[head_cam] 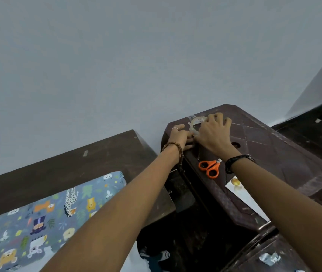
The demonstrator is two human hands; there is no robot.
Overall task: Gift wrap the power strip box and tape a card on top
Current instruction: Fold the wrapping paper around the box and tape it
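The box wrapped in blue animal-print paper [44,216] lies on the dark table [61,165] at the lower left. Both my hands reach to a clear tape roll [197,122] on the brown plastic stool [274,154] at the right. My right hand [214,132] covers the roll from above and grips it. My left hand [179,136] pinches at the roll's near edge, where the tape end seems to be. A white card with a gold ornament [240,191] lies on the stool's near side, partly under my right forearm.
Orange-handled scissors [210,167] lie shut on the stool just below my hands. A second brown stool [274,256] with a crumpled scrap of paper [269,259] stands at the bottom right. A pale wall rises behind both surfaces.
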